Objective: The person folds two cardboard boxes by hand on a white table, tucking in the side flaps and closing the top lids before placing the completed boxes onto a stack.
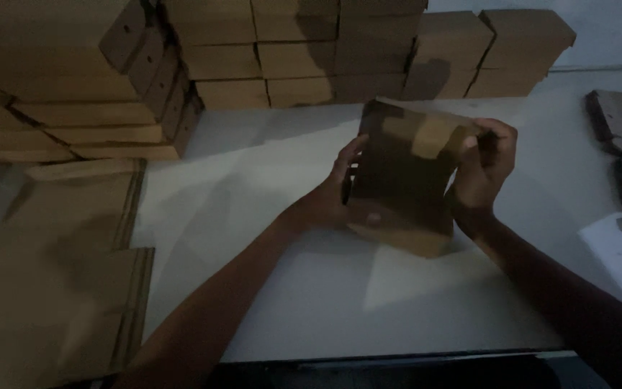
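Two hands: both hold one brown box (406,173) just above the desk (268,216), in the head view.
Left hand (336,198): fingers closed on the left side of the box, thumb up along its edge, so the side stays straight.
Right hand (485,167): closed around the top right corner, fingers over a flap, as if pressing it.
Box: half folded and tilted, its lower edge near the desk.
Stacks (275,50): folded boxes piled at the far edge.
Flat sheets (52,274): cardboard lying at the left, within reach.
Light: dim, small details unclear.
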